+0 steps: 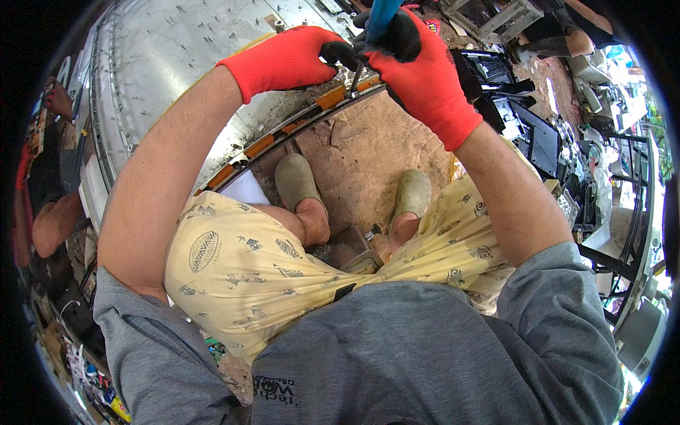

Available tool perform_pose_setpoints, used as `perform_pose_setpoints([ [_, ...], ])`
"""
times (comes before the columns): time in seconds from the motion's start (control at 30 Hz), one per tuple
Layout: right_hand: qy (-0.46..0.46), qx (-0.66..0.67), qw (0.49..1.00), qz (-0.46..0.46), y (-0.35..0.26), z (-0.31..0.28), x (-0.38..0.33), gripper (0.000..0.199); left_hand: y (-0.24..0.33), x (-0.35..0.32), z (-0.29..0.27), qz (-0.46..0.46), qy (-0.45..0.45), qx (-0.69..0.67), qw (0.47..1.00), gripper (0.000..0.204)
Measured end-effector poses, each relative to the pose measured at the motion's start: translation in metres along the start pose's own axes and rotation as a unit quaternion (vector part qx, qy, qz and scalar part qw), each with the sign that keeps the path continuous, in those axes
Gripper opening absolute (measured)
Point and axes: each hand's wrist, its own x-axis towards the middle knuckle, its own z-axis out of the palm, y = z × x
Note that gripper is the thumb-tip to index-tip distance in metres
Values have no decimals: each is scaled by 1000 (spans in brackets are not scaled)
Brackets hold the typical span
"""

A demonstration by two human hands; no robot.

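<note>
My right hand (423,74), in a red glove with black-coated fingers, is closed around a blue tool (382,20) whose upper end runs out of the picture. Below the fingers a thin metal shaft (356,78) slants down to the panel's near edge. My left hand (301,62), gloved the same way, has its fingers curled together right beside that shaft; what they pinch is hidden. Under both hands lies a large silver metal panel (170,71) dotted with small studs. An orange and black strip (283,129) runs along its near edge.
Below the panel are my clogs (296,177) on a brown floor (361,142). Dark plastic parts (535,138) are heaped at the right, near a wooden crate (496,20). Another person's arm (60,219) shows at the far left, and a person's leg (559,46) at the upper right.
</note>
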Motion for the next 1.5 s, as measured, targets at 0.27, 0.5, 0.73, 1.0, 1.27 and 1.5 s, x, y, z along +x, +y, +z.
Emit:
perform_pose_setpoints([
  [0.27, 31, 2, 999, -9, 2, -3, 1, 35, 3, -2, -2, 12, 8, 0, 1000, 42],
  [0.5, 10, -61, 997, -54, -11, -13, 6, 37, 7, -3, -5, 25, -6, -56, 998, 44],
  [0.73, 74, 17, 996, -35, -24, -8, 5, 31, 12, -3, -15, 17, 11, 18, 1000, 26],
  [1.0, 122, 13, 989, -80, -29, -14, 11, 33, 17, -13, -34, -81, 1, -106, 991, 28],
  [1.27, 124, 3, 990, -71, -22, -20, 12, 34, 12, -21, -43, -66, 93, -41, 993, 33],
  [1.5, 61, 93, 994, 21, -28, -8, 0, 36, 13, -30, -59, -61, 66, -115, 989, 30],
])
